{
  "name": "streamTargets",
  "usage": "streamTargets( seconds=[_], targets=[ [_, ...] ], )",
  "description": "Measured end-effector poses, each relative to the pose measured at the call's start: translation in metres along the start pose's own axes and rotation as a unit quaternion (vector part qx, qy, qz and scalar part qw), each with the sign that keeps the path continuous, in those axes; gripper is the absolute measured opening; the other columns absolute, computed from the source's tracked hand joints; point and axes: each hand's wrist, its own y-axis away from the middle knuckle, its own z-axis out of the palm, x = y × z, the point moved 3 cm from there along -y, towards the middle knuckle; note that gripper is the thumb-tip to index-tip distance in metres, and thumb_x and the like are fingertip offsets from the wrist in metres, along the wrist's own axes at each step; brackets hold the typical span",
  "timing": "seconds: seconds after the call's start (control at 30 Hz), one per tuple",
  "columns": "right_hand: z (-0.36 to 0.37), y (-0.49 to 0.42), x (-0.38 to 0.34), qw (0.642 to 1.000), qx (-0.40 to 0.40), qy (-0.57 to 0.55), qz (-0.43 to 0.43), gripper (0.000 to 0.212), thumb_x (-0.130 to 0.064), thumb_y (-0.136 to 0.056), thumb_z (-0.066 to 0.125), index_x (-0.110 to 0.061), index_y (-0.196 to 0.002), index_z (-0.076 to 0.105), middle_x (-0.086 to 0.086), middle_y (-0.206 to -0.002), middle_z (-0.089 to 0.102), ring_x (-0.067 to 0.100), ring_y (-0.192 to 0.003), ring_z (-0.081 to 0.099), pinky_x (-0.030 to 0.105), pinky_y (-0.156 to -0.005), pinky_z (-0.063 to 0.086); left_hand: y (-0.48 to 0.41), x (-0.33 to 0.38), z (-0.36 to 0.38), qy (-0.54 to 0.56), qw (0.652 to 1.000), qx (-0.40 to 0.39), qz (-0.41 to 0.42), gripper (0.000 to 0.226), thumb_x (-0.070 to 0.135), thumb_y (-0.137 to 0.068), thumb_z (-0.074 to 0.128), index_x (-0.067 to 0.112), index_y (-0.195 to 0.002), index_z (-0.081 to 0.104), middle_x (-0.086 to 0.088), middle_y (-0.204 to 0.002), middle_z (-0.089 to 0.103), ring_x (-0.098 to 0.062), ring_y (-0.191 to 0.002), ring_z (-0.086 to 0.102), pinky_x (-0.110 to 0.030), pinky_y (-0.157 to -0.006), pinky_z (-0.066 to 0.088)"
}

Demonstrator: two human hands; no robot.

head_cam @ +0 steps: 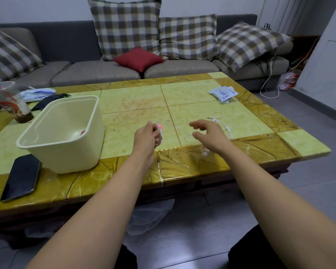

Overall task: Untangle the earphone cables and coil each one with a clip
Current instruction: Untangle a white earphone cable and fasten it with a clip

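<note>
1. Left hand (146, 135): fingers curled round a small bundle of thin white earphone cable, with a bright pink clip (160, 126) showing at the knuckles. How much is coiled is hidden.
2. Right hand (209, 133): fingers (195, 125) spread and slack, holding nothing. It hovers just above the second thin white earphone cable (220, 123), which lies in loose loops on the yellow-green tiled counter (136, 101).
3. Risk: a faint strand arcs out of the left grip and I cannot tell where it ends. If it joins the loose cable, lifting either one would pull a knot tight.
4. Risk: scooping the loops up in a handful would likely cross them over. Finding one end first looks safer.
5. Risk: whether the pink clip is fully closed is unclear. If the left grip slackens, the coil could spring open.
6. Risk: a small pale pink blurred item (205, 152) sits under the right wrist near the counter's front edge. A forearm sweep could knock it to the floor.
</note>
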Motion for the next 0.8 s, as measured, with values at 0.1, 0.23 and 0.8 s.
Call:
streamTargets(
  seconds=[0.1, 0.23, 0.8],
  targets=[
    [0.012, 0.003, -0.009, 0.995, -0.07, -0.061, -0.035, 0.052, -0.016, -0.094, 0.058, -0.022, -0.145, 0.044, -0.005, -0.144, 0.047, 0.009, -0.132, 0.041, 0.024, -0.101, 0.031, 0.005, -0.002, 0.008, -0.081, 0.996, -0.041, -0.008, 0.037, 0.012, -0.098, 0.036, 0.016, -0.062, 0.039, 0.006, -0.048, 0.033, -0.011, -0.046, 0.028, -0.022, -0.048, 0.024],
    [0.03, 0.008, -0.02, 0.969, -0.205, -0.134, -0.019, 0.035, -0.022, -0.098, 0.055, -0.017, -0.133, 0.054, 0.0, -0.113, 0.067, 0.008, -0.107, 0.06, 0.027, -0.089, 0.043, 0.009, -0.005, 0.015, -0.085, 0.993, -0.075, -0.026, 0.036, 0.015, -0.102, 0.035, 0.015, -0.067, 0.044, 0.006, -0.047, 0.034, -0.011, -0.045, 0.029, -0.023, -0.049, 0.024],
    [0.043, 0.023, -0.036, 0.974, -0.2, 0.016, -0.1, 0.031, -0.023, -0.101, 0.042, -0.015, -0.08, 0.064, -0.006, -0.067, 0.05, 0.007, -0.06, 0.044, 0.024, -0.06, 0.034, 0.008, 0.003, 0.009, -0.315, 0.933, 0.004, 0.174, 0.031, 0.017, -0.103, 0.032, 0.013, -0.091, 0.06, -0.003, -0.101, 0.07, -0.011, -0.088, 0.063, -0.023, -0.08, 0.047]
  ],
)
